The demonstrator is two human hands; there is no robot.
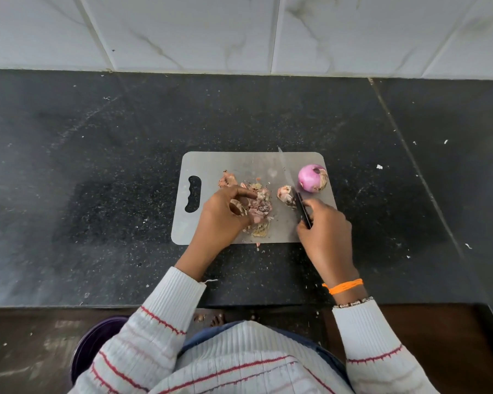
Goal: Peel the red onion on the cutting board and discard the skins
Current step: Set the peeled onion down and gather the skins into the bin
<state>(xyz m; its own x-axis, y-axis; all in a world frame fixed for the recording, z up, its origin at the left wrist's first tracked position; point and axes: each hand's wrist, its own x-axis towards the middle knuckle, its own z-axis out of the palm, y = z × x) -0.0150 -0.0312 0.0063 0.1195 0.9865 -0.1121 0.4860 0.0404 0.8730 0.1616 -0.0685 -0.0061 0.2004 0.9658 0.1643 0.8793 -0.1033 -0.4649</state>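
Observation:
A peeled red onion (312, 178) sits at the far right corner of the grey cutting board (211, 166). A pile of papery onion skins (261, 204) lies in the middle of the board. My left hand (225, 216) curls its fingers around that pile. A separate skin scrap (284, 193) lies just right of it, against the blade. My right hand (323, 231) grips the black handle of a knife (289, 183), whose blade points away from me past the onion.
The board lies on a black speckled stone counter (97, 166) backed by a white tiled wall. A dark purple bin (94, 342) stands on the floor below the counter edge at my left. Small skin flecks dot the counter.

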